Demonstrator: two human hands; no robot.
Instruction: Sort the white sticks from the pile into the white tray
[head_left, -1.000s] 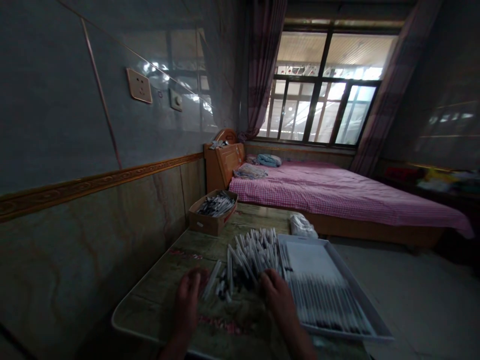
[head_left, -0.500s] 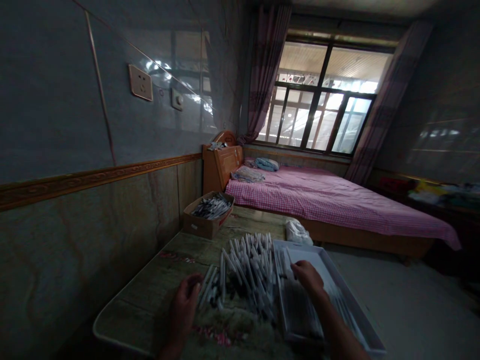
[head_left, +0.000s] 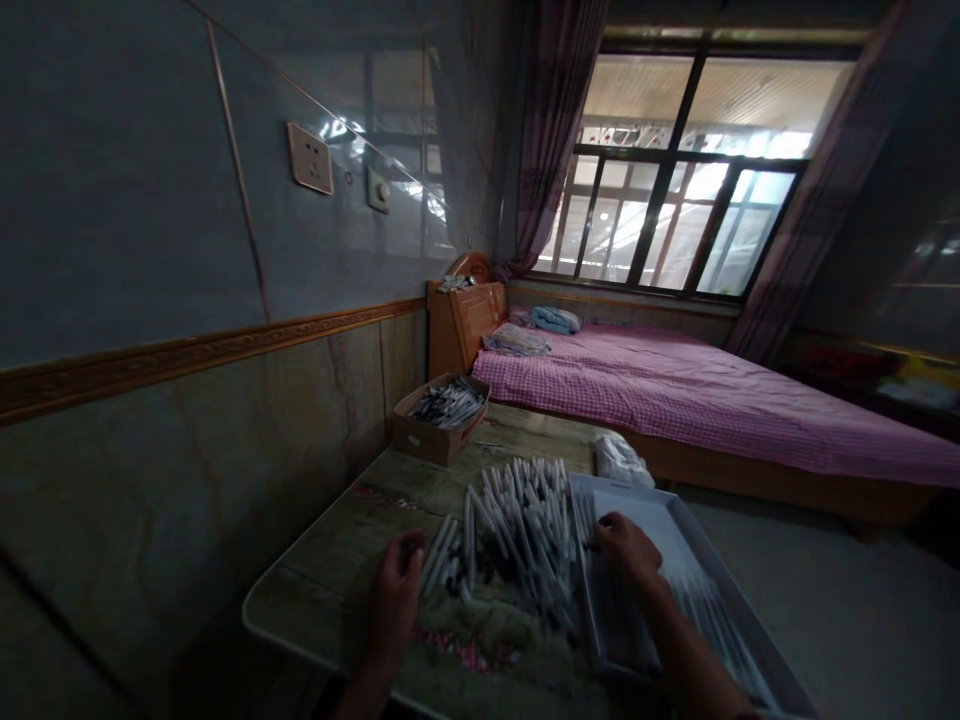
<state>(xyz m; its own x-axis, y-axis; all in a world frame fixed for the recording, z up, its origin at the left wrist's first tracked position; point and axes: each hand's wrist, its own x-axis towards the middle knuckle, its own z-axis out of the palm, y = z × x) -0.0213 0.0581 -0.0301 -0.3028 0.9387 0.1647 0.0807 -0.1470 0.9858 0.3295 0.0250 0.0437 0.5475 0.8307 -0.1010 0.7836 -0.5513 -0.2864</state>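
Pile of white-barrelled pens [head_left: 521,535] recorded at the middle of a table [head_left: 322,595] with a mottled, round-cornered top. The pens are heaped crisscross, with dark tips showing among the barrels.

Left hand [head_left: 394,600] is placed at the near side of the table, just left of the pile, with the forearm entering from the bottom of the view. The fingers are curled and the hand is half closed, right beside a few pens at the pile's edge. Whether a pen is gripped cannot be told.

Right hand [head_left: 630,555] is held toward the table's right side, over a white tray [head_left: 709,570], with the forearm reaching in from the lower right and the fingers curved downward. The hand is partly closed, close to pens laid lengthwise in the tray. Whether a pen is held cannot be told, as the fingertips are obscured by shadow.

Cardboard box [head_left: 424,440] is set at the table's far end, filled with more pens. White plastic bag [head_left: 622,462] lies beyond the tray at the far edge. Past the table stands a bed with a pink gingham sheet [head_left: 712,420]. Along the table's left side runs a tiled wall [head_left: 150,230].
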